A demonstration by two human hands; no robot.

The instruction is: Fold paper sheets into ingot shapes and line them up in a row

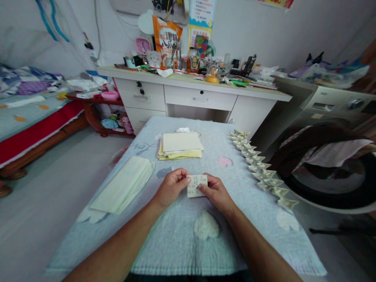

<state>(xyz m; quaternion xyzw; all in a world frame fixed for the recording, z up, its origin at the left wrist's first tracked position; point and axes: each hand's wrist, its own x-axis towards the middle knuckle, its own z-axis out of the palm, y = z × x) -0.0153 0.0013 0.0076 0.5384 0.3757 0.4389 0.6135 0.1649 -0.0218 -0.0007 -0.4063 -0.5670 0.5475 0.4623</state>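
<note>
One paper square [192, 191] and two paper piles [182, 141] [125, 183] show.

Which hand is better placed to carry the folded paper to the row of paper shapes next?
Probably the right hand: it holds the folded paper and is nearer the row of paper shapes; the left hand, also gripping it, is farther.
</note>
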